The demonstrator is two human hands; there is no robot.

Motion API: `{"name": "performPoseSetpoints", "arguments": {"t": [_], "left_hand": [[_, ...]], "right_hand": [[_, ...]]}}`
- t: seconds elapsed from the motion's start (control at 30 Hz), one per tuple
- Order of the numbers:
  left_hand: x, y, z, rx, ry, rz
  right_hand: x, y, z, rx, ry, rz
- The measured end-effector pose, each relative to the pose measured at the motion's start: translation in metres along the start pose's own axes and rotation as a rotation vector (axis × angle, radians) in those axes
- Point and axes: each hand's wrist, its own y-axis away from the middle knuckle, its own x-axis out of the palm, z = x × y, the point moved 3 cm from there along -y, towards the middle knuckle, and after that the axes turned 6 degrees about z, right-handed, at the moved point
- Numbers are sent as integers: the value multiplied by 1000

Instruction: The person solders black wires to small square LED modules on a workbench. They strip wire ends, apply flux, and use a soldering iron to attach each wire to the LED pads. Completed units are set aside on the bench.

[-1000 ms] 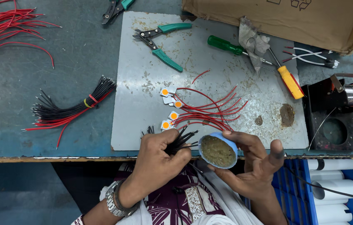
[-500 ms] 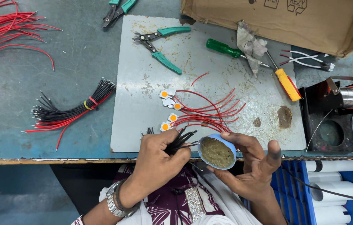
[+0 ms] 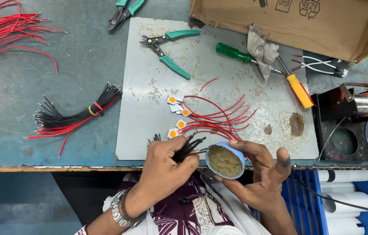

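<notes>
My left hand (image 3: 163,167) grips a bunch of short black wires (image 3: 189,146), their tips pointing right at a small blue tub (image 3: 224,160) of brownish paste. My right hand (image 3: 260,174) cradles that tub from below, fingers spread around it, just past the table's front edge. Behind my hands, on a pale metal plate (image 3: 149,109), lie several red wires (image 3: 219,117) joined to small square chips with orange centres (image 3: 173,100).
A banded bundle of black and red wires (image 3: 75,116) lies to the left, more red wires (image 3: 10,26) at far left. Green-handled pliers (image 3: 166,50), a green screwdriver (image 3: 234,52), a yellow-handled tool (image 3: 299,89), a cardboard box (image 3: 297,24) and a solder spool stand (image 3: 358,106) sit behind.
My hands stay put with the wires against the tub. The view has shifted slightly.
</notes>
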Motion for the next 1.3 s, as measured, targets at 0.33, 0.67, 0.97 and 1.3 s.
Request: {"name": "performPoseSetpoints", "arguments": {"t": [0.33,0.67,0.97,1.3], "left_hand": [[-3,3,-3,11,56,26],[-5,-3,-5,-88,104,94],[-14,-13,-7,56,92,130],[-14,-14,-14,159,-64,9]], "right_hand": [[1,0,-1,19,-15,4],[-4,-7,-5,98,12,-71],[-8,-6,-7,126,-62,-71],[-11,0,-15,204,-387,28]]}}
